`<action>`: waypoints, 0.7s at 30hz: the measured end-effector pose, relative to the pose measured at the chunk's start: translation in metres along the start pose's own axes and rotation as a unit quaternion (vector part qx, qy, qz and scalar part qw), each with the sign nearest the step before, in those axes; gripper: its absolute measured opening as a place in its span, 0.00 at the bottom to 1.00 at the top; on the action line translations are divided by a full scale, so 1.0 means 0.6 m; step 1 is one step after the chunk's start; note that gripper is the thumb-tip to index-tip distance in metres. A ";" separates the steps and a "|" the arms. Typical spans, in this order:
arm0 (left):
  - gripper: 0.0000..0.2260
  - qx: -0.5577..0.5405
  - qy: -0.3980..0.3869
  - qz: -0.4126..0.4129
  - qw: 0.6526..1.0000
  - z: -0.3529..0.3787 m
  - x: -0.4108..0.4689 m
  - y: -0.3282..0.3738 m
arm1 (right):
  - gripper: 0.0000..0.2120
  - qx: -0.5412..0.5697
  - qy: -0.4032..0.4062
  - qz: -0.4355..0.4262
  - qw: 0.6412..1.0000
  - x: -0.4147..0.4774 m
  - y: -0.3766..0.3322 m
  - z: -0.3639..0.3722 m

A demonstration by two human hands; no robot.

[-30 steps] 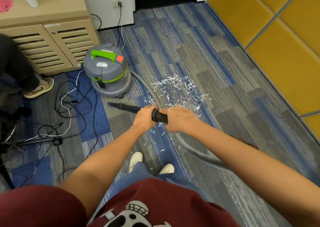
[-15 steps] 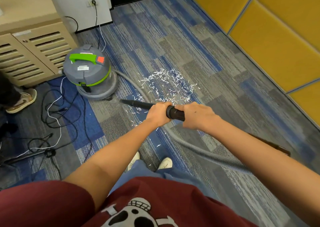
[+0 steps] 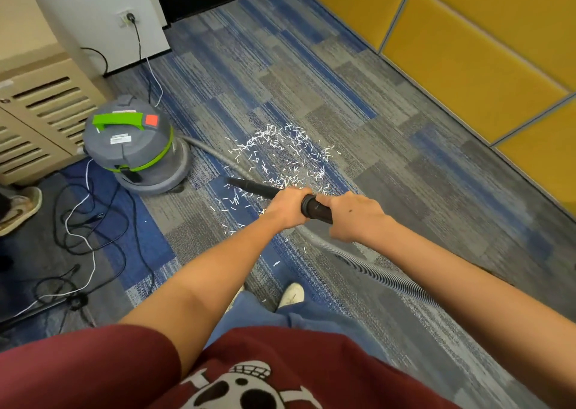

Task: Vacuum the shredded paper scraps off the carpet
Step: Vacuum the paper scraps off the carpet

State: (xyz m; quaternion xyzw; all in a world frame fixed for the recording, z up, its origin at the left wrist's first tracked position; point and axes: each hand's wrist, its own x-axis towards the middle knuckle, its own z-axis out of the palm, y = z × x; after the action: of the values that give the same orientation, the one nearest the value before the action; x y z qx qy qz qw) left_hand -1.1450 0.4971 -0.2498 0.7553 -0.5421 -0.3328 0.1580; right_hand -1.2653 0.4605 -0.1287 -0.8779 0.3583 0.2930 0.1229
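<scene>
Black nozzle (image 3: 249,186) is pointing left, with its tip sitting at the near-left fringe of the paper scraps (image 3: 280,156). These are lying on the carpet (image 3: 405,165) just beyond and left of the fingers.

Grip: left hand (image 3: 288,207) is wrapping its fingers round the tube just ahead of the cuff (image 3: 313,207). The right hand (image 3: 358,215) is clenching the tube right behind the cuff, where the ribbed hose (image 3: 374,271) is trailing off right.

My read: the sweep is only starting, since the bulk of the pile is lying untouched.
- Should be dropping the tip low.
- Should be working from the strays left of the left fingers inward to the dense patch beyond the knuckles, in slow overlapping passes. Fast jabs are likely scattering the light strips.
- A few strays are lying nearer the body than the hands, so I'd be finishing there.

Around:
- Far left of the fingers, a sneaker (image 3: 18,209), a louvred cabinet (image 3: 40,112) and loose cables (image 3: 78,221) are sitting on the floor.
- The canister (image 3: 134,147) is standing left of the nozzle tip, with a lead running down toward it from the wall socket (image 3: 127,19).
- The hose stretch leaving the canister is crossing the scraps' left edge. It's possibly covering some and getting in the sweep's way.
- Own shoes (image 3: 293,295) are showing below the hands.
- Yellow panels (image 3: 467,50) are lining the far right, well apart.
</scene>
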 end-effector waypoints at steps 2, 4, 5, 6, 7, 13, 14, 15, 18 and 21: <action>0.15 0.007 -0.007 0.013 1.000 0.008 0.006 0.017 | 0.25 0.010 0.000 0.004 1.000 -0.008 0.018 0.004; 0.15 0.025 -0.021 0.024 0.999 0.016 0.011 0.032 | 0.25 0.027 -0.005 0.012 1.000 -0.016 0.037 0.010; 0.14 0.035 -0.029 0.028 0.999 0.022 0.013 0.039 | 0.26 0.035 -0.009 0.014 0.999 -0.021 0.046 0.014; 0.14 0.044 -0.036 0.032 0.998 0.029 0.014 0.045 | 0.27 0.042 -0.016 0.013 0.999 -0.026 0.055 0.019; 0.13 0.053 -0.043 0.037 0.997 0.036 0.014 0.051 | 0.27 0.049 -0.023 0.009 0.999 -0.031 0.063 0.023; 0.12 0.097 -0.048 0.054 0.993 0.056 0.005 0.048 | 0.27 0.061 -0.031 -0.031 0.997 -0.042 0.073 0.050; 0.12 0.100 -0.045 0.052 0.993 0.056 0.004 0.045 | 0.27 0.057 -0.028 -0.035 0.997 -0.040 0.071 0.051; 0.13 0.101 -0.044 0.050 0.993 0.054 0.002 0.044 | 0.27 0.055 -0.025 -0.037 0.997 -0.040 0.069 0.052; 0.16 0.107 -0.044 0.044 0.992 0.052 -0.005 0.043 | 0.27 0.058 -0.030 -0.041 0.997 -0.039 0.070 0.051; 0.15 0.123 -0.045 0.036 0.991 0.056 -0.016 0.036 | 0.26 0.077 -0.045 -0.056 0.994 -0.041 0.071 0.051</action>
State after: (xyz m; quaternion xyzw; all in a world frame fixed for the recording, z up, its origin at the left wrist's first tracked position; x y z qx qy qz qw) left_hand -1.1850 0.5020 -0.2582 0.7336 -0.6121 -0.2910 0.0509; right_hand -1.3224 0.4566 -0.1383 -0.8705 0.3241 0.2966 0.2219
